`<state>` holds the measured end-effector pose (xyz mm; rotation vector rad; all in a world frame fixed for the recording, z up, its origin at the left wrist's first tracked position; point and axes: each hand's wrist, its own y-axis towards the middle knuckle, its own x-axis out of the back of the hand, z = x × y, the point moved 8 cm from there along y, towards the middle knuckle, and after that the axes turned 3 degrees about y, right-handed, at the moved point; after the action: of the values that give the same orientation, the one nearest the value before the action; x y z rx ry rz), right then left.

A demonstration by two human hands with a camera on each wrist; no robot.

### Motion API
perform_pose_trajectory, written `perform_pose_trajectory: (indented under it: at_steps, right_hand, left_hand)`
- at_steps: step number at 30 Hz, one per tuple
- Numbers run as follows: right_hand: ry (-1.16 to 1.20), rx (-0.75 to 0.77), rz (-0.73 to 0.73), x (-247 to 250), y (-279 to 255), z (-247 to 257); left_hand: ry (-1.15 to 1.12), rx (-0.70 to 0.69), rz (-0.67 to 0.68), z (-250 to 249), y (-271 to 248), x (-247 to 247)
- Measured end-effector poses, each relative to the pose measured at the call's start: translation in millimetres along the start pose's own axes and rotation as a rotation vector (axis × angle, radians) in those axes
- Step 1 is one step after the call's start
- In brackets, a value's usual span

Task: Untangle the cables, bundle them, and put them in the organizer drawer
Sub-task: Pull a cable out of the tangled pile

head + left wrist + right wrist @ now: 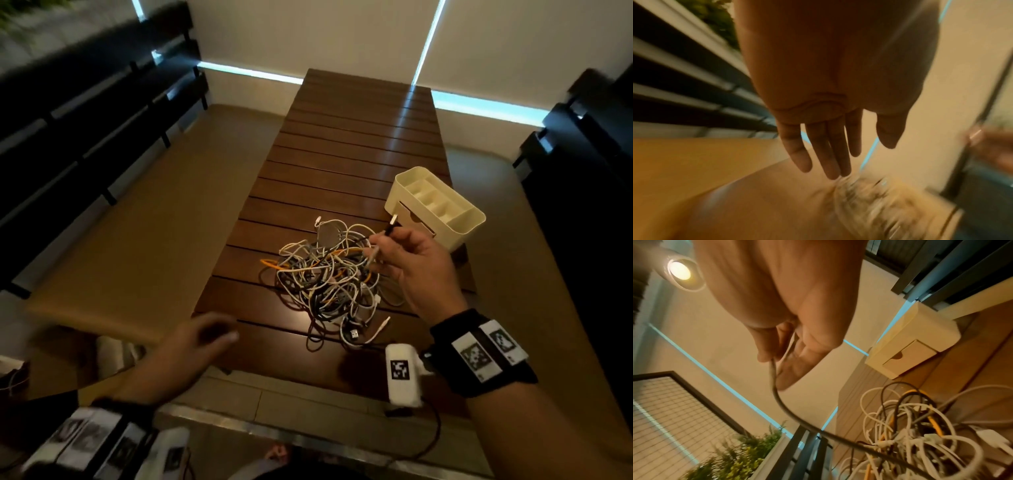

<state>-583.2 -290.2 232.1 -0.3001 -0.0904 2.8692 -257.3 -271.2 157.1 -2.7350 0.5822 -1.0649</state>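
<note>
A tangled heap of white, grey, black and orange cables (pixel 329 277) lies on the dark slatted wooden table (pixel 342 154). My right hand (pixel 407 253) hovers over the heap's right side and pinches the plug end of a dark cable (pixel 392 226), which trails down into the pile (pixel 920 431) as a dark cable (pixel 781 402). A white cable also runs through those fingers. My left hand (pixel 205 337) is blurred at the table's near left corner, fingers straight and holding nothing (pixel 830 146). The cream organizer (pixel 435 205) stands right of the heap, its drawer (pixel 908 355) closed.
Dark slatted benches (pixel 85 137) line the left side, and dark furniture (pixel 582 154) stands at the right. Tan floor surrounds the table. A plant (pixel 740 456) and a spot lamp (pixel 679 270) show in the right wrist view.
</note>
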Motion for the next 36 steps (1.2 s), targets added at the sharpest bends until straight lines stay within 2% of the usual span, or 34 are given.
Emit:
perform_pose_trajectory:
  at_steps: [2,4,6,8,11,13,16,20,21,23,25,29,31,34,36]
  right_hand:
    - [0.019,-0.016,0.035,-4,-1,1]
    - [-0.026,-0.023,0.062,-10,-3,0]
    - [-0.101,-0.013,0.092,-19,-6,1]
    - [-0.189,0.025,0.087,-25,-8,4]
    - [-0.330,0.112,0.034,-30,-9,9]
    - [-0.337,0.122,0.029,-38,-11,9]
    - [-0.264,0.112,0.041,-46,-14,9]
    - [-0.327,0.119,-0.130,-23,-14,-5]
    - [-0.388,0.070,-0.099,-26,-13,-17]
    - [-0.531,-0.063,0.060,-44,-12,-53]
    - [-0.636,-0.104,0.162,-55,-9,-80]
    - [-0.687,-0.082,0.103,-44,-2,-79]
    - [-0.653,-0.017,0.020,-33,4,-56]
    - [-0.525,0.209,-0.140,-22,13,3]
    - [-0.472,0.372,-0.130,-32,13,37]
  left_hand:
    - [-0.080,-0.181,-0.088,-64,17,8]
    - [-0.167,-0.323,-0.083,-118,32,1]
    - [-0.288,-0.388,-0.038,-160,44,-9]
    - [-0.360,-0.402,0.016,-178,57,-25]
    - [-0.425,-0.363,0.132,-181,72,-51]
    - [-0.540,-0.334,0.161,-177,80,-57]
    - [-0.633,-0.315,0.131,-169,90,-45]
    - [-0.687,-0.285,0.069,-160,101,-19]
    - [-0.691,-0.288,0.047,-161,102,-12]
    - [-0.736,-0.310,0.036,-169,102,-4]
    - [-0.857,-0.341,0.059,-184,99,6]
    - [-0.970,-0.413,0.019,-202,94,42]
    - [-0.892,-0.410,-0.004,-193,97,45]
    - [-0.716,-0.402,-0.002,-180,95,31]
    - [-0.532,-0.445,-0.024,-182,91,25]
